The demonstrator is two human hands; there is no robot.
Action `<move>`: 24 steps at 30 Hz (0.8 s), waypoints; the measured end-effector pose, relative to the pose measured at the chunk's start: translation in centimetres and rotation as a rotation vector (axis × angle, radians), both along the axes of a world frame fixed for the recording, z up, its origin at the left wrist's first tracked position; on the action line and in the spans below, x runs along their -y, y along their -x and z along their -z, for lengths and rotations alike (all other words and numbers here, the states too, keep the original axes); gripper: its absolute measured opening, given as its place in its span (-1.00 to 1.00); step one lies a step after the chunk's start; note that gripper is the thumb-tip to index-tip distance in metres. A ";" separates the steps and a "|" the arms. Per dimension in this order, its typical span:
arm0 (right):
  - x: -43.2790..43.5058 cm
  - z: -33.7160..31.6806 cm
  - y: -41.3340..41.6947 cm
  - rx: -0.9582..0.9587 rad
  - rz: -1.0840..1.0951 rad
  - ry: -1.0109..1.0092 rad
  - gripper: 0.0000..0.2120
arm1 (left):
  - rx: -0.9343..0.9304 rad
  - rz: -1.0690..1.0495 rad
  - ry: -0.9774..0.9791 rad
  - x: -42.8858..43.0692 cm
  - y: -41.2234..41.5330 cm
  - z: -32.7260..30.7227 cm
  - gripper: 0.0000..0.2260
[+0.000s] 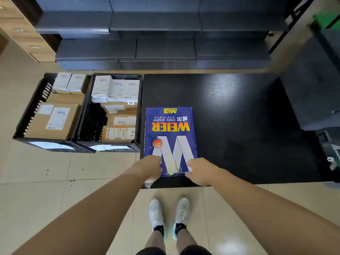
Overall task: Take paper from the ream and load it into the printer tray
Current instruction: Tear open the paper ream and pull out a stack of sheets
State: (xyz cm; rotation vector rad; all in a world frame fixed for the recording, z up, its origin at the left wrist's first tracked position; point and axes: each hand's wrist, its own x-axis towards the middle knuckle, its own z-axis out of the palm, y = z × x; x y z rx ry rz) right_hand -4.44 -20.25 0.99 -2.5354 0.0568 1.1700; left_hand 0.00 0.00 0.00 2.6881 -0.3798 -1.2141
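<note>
A blue ream of copy paper with a big white W and yellow lettering lies flat on a low black table, near its left front corner. My left hand is curled at the ream's near left corner, fingers closed on the wrapper edge. My right hand grips the near right corner, where the wrapper looks torn. A dark printer stands at the table's right side, and part of a grey tray or mechanism shows at the frame's right edge.
Two black plastic crates filled with cardboard and white boxes sit on the tiled floor left of the table. Dark grey shelving runs along the back. A wooden drawer unit is at far left. My shoes stand before the table.
</note>
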 end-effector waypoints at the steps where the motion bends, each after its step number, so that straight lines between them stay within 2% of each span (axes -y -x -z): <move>1: -0.1 0.2 -0.1 0.004 0.009 -0.006 -0.61 | -0.004 -0.010 0.014 0.0 -0.1 0.2 -0.73; 6: -0.9 2.0 -0.9 0.084 0.060 -0.041 -0.67 | 0.028 -0.067 0.082 0.1 -0.1 2.0 -0.61; 14: -2.3 6.0 -0.1 0.196 0.354 -0.038 -0.72 | 0.083 -0.251 0.219 0.8 1.8 5.3 -0.69; 18: -3.2 7.6 0.6 0.322 0.454 -0.073 -0.82 | 0.080 -0.317 0.275 1.4 2.5 6.5 -0.70; 21: -3.7 7.9 0.4 0.356 0.479 -0.091 -0.78 | 0.068 -0.323 0.303 1.7 2.6 6.8 -0.66; 24: -4.3 8.0 -0.2 0.359 0.579 -0.099 -0.82 | 0.078 -0.303 0.310 1.8 2.4 6.8 -0.65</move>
